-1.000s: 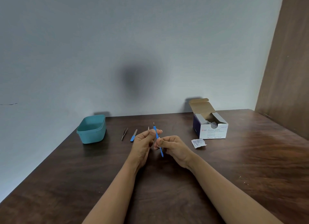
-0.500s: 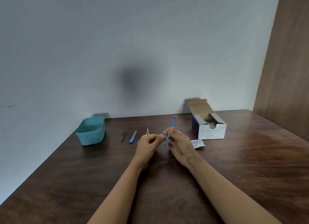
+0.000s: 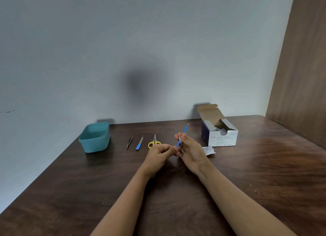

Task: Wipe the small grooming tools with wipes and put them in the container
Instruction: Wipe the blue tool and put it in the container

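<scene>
A thin blue-handled tool [image 3: 184, 130] with a metal tip stands tilted up to the right above the table. My right hand [image 3: 193, 152] pinches it at mid-shaft, with a small white wipe [image 3: 179, 139] pressed against it under the fingertips. The curled fingers of my left hand [image 3: 159, 153] meet the tool's lower end and seem to pinch it. On the table lie tweezers [image 3: 129, 142], a blue nail file [image 3: 139, 143] and yellow-handled scissors [image 3: 154, 142], the scissors partly behind my left hand. A teal container [image 3: 95, 138] stands open at the far left.
An open box of alcohol swabs [image 3: 221, 136] stands at the back right, with a torn wrapper [image 3: 208, 150] lying in front of it. The dark wooden table [image 3: 264, 165] meets a grey wall behind and a brown panel on the right.
The blue tool swung from leaning left between both hands to leaning right in my right hand. My left hand let go, then came back to its lower end. The wipe now shows.
</scene>
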A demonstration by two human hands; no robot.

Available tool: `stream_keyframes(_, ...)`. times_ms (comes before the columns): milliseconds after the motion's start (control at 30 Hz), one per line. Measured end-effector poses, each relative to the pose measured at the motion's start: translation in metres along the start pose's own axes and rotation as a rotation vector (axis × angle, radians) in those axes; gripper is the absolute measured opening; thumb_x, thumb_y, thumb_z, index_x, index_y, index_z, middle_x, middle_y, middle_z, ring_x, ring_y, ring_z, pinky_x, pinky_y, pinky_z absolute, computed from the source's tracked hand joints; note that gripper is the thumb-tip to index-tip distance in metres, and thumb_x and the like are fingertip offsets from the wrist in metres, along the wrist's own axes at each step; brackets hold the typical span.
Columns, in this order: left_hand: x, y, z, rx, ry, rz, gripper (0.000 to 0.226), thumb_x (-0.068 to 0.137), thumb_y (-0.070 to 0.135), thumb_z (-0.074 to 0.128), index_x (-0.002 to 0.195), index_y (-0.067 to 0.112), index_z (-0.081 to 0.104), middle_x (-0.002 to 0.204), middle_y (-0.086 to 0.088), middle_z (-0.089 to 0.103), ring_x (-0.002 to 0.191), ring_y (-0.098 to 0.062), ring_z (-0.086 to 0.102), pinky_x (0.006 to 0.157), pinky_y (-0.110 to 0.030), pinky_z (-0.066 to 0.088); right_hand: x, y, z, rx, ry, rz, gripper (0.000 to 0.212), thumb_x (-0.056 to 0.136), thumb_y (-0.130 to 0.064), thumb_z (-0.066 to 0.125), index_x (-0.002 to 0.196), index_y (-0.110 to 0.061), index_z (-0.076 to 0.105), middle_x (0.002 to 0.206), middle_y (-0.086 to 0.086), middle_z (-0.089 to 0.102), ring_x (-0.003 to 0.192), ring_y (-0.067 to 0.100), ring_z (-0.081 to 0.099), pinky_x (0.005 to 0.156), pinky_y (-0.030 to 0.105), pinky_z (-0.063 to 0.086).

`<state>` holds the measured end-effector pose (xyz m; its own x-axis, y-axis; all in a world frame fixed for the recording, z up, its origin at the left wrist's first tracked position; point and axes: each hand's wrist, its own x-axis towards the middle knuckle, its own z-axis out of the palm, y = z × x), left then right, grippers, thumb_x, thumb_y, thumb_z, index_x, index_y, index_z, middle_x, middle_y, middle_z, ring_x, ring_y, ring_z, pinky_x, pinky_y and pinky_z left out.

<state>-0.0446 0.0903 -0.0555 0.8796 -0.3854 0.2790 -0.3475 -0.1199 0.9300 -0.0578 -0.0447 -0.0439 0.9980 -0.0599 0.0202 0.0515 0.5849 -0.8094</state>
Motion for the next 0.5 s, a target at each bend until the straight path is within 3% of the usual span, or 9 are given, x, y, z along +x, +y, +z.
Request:
stream_keyframes(133,-0.0018,0.0013,0.0001,-0.013,-0.057,-0.01,0.025,0.095,0.014,0.054,0.079,0.01,0.073,0.083,0.001,0.073,0.091,-0.004,0.067,0.087,-0.009,0.044,0.0022,-0.0035,-0.0034,0.053,0.031,-0.034,0.018,0.095,-0.017,0.05,0.085,-0.01,0.063,0.092,0.003,0.064,0.085,0.011,0.054,0.072,0.026,0.037)
stream_keyframes(333,-0.003,0.0033,0.0008,0.008,-0.027,0.008,0.022,0.093,0.012,0.057,0.083,0.0,0.073,0.082,0.003,0.072,0.085,0.005,0.064,0.08,-0.004,0.042,0.0016,-0.0033,-0.0019,0.019,0.094,-0.085,0.013,0.087,-0.015,0.061,0.077,-0.011,0.068,0.076,-0.004,0.069,0.076,0.008,0.051,0.068,0.025,0.033)
stream_keyframes(500,-0.0029,0.0035,-0.0004,0.014,-0.032,-0.01,0.02,0.092,0.014,0.059,0.082,0.003,0.074,0.082,0.004,0.073,0.087,0.004,0.065,0.08,-0.004,0.042,0.0029,-0.0026,-0.0014,0.041,0.123,-0.098,0.015,0.089,-0.015,0.059,0.077,-0.011,0.066,0.072,-0.005,0.07,0.079,0.008,0.054,0.067,0.024,0.032)
